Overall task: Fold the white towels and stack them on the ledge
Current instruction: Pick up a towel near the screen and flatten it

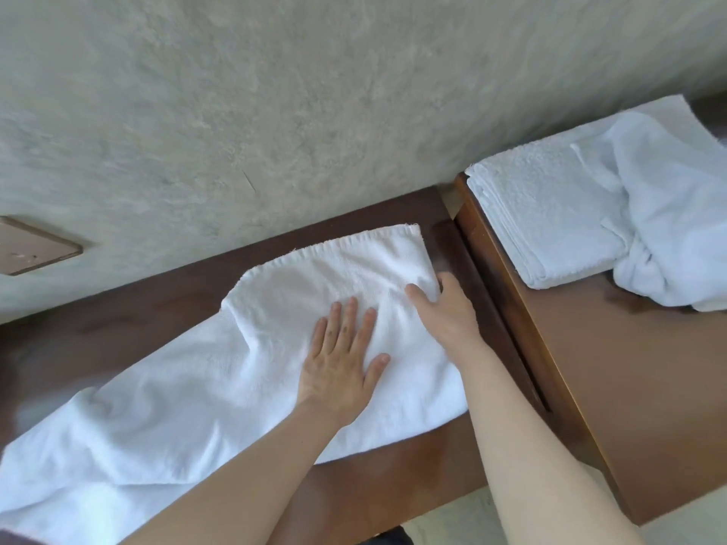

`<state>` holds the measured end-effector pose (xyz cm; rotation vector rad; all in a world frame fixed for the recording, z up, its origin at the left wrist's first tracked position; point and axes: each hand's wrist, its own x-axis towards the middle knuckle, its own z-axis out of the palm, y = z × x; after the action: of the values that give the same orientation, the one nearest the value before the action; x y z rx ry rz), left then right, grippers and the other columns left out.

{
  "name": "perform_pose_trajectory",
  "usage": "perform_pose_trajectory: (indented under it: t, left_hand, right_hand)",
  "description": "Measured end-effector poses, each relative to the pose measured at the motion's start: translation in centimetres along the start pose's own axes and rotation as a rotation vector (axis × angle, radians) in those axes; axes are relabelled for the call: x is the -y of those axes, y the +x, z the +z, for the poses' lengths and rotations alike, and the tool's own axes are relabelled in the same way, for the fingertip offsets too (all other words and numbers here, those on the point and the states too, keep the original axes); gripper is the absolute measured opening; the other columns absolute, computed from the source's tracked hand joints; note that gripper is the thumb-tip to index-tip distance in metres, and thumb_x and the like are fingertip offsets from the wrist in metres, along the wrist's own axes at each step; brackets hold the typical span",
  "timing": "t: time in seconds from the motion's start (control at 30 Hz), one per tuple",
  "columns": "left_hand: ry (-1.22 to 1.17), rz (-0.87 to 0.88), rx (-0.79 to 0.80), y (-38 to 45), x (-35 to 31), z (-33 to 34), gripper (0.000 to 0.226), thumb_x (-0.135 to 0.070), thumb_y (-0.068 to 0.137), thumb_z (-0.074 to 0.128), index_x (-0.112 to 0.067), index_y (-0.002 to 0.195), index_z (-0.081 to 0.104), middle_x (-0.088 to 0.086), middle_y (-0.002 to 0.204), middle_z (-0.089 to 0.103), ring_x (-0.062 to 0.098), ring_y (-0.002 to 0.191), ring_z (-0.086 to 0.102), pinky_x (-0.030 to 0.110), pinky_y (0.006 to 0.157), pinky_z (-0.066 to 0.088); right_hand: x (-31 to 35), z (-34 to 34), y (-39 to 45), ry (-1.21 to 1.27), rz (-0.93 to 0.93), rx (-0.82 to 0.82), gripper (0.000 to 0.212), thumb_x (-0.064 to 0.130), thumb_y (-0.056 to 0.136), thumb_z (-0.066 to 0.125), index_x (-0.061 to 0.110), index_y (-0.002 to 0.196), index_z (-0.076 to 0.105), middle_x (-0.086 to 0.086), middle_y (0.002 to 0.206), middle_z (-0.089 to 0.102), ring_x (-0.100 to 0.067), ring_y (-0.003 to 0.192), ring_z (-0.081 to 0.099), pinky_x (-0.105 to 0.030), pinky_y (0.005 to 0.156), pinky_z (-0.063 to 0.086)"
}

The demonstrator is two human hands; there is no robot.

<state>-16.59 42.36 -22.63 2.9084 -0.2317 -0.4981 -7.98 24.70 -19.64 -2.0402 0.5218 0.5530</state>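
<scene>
1. A long white towel (189, 387) lies spread on the dark wooden ledge (413, 466) beside the grey wall (275, 92), its far end folded over.
2. The left hand (342, 363) presses flat on the towel, its fingers (346, 320) straight and released.
3. The right hand (444, 312) pinches the towel's right edge, thumb on top.
4. On the counter (629, 367) to the right, a folded stack of towels (547, 214) touches a crumpled towel (676, 206).

No text, label, brand, number or sign can be read anywhere, neither on the towel (244, 371), the stack (550, 214) at two o'clock, nor the wall plate (35, 245) at nine o'clock.
</scene>
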Motion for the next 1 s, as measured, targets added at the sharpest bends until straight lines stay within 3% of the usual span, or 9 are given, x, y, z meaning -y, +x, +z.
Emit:
perform_pose_trajectory:
  t: [0.13, 0.23, 0.37, 0.47, 0.57, 0.7, 0.77, 0.87, 1.0]
  left_hand:
    - [0.046, -0.001, -0.045, 0.0, -0.3, 1.3, 0.073, -0.064, 0.1, 0.003, -0.024, 0.159, -0.015, 0.007, 0.165, -0.024, 0.026, 0.152, -0.024, 0.043, 0.122, -0.015]
    - [0.044, -0.033, -0.07, 0.2, -0.8, 1.7, 0.075, -0.064, 0.1, 0.006, -0.023, 0.16, -0.013, 0.01, 0.166, -0.022, 0.029, 0.153, -0.021, 0.046, 0.123, -0.009]
    - [0.111, 0.045, -0.045, -0.3, 0.2, 1.2, 0.073, -0.064, 0.099, 0.002, -0.026, 0.159, -0.015, 0.008, 0.166, -0.022, 0.028, 0.153, -0.019, 0.046, 0.124, -0.007]
    - [0.203, 0.1, -0.039, -1.8, 2.4, 0.6, 0.071, -0.061, 0.101, 0.003, -0.024, 0.161, -0.005, 0.008, 0.168, -0.006, 0.029, 0.155, -0.005, 0.048, 0.125, 0.0]
    - [0.21, 0.051, -0.03, -4.4, 5.1, 0.4, 0.072, -0.06, 0.102, 0.008, -0.021, 0.161, 0.003, 0.009, 0.168, 0.0, 0.029, 0.155, -0.003, 0.049, 0.126, 0.003]
    - [0.151, 0.054, 0.023, -6.1, 5.6, 1.3, 0.074, -0.062, 0.101, 0.008, -0.02, 0.161, -0.001, 0.01, 0.168, -0.007, 0.029, 0.155, -0.007, 0.048, 0.125, 0.005]
    - [0.146, 0.061, 0.022, -5.9, 5.6, 1.5, 0.074, -0.062, 0.1, 0.003, -0.02, 0.16, -0.009, 0.01, 0.167, -0.015, 0.027, 0.154, -0.015, 0.047, 0.126, -0.004]
    - [0.19, 0.117, 0.028, -6.1, 6.5, 0.7, 0.069, -0.053, 0.1, -0.003, -0.017, 0.158, -0.013, 0.009, 0.167, -0.015, 0.025, 0.15, -0.025, 0.042, 0.124, -0.013]
    - [0.277, 0.103, -0.083, -8.2, 11.2, -1.5, 0.063, -0.048, 0.104, 0.022, -0.017, 0.16, 0.019, 0.008, 0.167, 0.011, 0.028, 0.154, 0.008, 0.048, 0.125, 0.017]
  right_hand:
    - [-3.6, 0.2, -2.8, -0.328, 0.053, -0.002, 0.046, 0.063, 0.091, 0.053, 0.02, 0.105, 0.05, 0.008, 0.089, 0.058, -0.016, 0.08, 0.058, -0.032, 0.061, 0.041]
    - [-5.5, 1.2, -4.8, -0.514, 0.001, -0.069, 0.045, 0.064, 0.098, 0.039, 0.02, 0.109, 0.043, 0.004, 0.082, 0.057, -0.025, 0.077, 0.06, -0.036, 0.064, 0.044]
    - [-6.7, 0.1, -4.7, -0.702, -0.102, -0.255, 0.054, 0.069, 0.096, 0.025, 0.019, 0.112, 0.039, 0.01, 0.059, 0.038, -0.014, 0.047, 0.037, -0.032, 0.047, 0.027]
    - [-7.3, -0.7, -4.0, -0.768, -0.195, -0.333, 0.058, 0.068, 0.096, 0.023, 0.016, 0.115, 0.039, 0.008, 0.057, 0.045, -0.013, 0.042, 0.041, -0.026, 0.043, 0.028]
    - [-7.0, -0.2, -4.2, -0.776, -0.243, -0.425, 0.054, 0.056, 0.1, 0.039, 0.01, 0.129, 0.043, -0.006, 0.085, 0.061, -0.024, 0.064, 0.059, -0.033, 0.055, 0.046]
    - [-4.7, 3.9, -6.7, -0.821, -0.414, -0.495, 0.051, 0.032, 0.096, 0.059, 0.006, 0.139, 0.047, -0.021, 0.13, 0.054, -0.038, 0.113, 0.054, -0.05, 0.088, 0.044]
    - [-3.7, 7.3, -8.4, -0.801, -0.542, -0.356, 0.051, 0.034, 0.1, 0.05, 0.011, 0.145, 0.043, -0.019, 0.147, 0.046, -0.037, 0.135, 0.045, -0.053, 0.106, 0.04]
    - [-3.1, 11.9, -10.2, -0.806, -0.6, -0.119, 0.053, 0.043, 0.107, 0.021, 0.023, 0.156, 0.028, -0.008, 0.165, 0.026, -0.028, 0.153, 0.022, -0.048, 0.123, 0.018]
    - [-4.9, 13.0, -10.8, -0.944, -0.593, -0.028, 0.063, 0.051, 0.103, 0.006, 0.027, 0.162, 0.011, -0.002, 0.169, 0.001, -0.023, 0.156, -0.001, -0.046, 0.127, 0.0]
